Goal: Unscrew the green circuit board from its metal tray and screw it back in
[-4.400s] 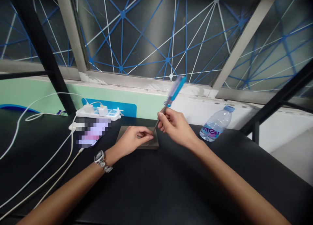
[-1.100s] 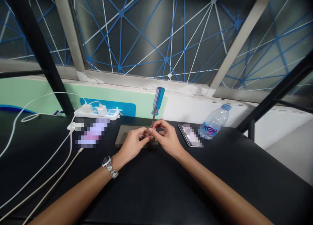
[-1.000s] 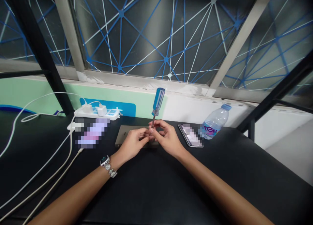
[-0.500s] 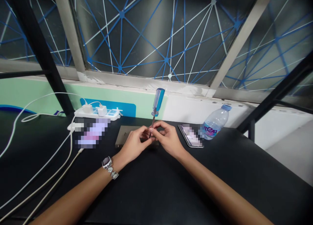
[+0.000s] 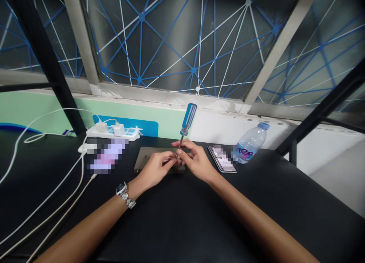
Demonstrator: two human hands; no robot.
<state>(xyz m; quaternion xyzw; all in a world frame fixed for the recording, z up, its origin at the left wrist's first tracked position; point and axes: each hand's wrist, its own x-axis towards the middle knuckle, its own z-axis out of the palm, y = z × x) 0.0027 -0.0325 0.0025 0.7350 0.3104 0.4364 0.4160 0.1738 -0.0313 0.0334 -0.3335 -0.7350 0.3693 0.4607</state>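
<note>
My right hand [image 5: 197, 162] is gripping a screwdriver [image 5: 188, 119]; left hand [image 5: 155, 167], I cannot tell. Bottle label [image 5: 244, 152] is showing partly legible lettering.

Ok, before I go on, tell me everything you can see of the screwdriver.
The screwdriver has a blue and clear, plastic-looking handle and a thin metallic shaft. It stands handle up, leaning toward the person's right, above a flat grey-brown block on the black table. The right hand's fingers hold the shaft below the handle. The left hand's fingertips are close to the lower end; contact is unclear. Its tip can't be made out.
</note>
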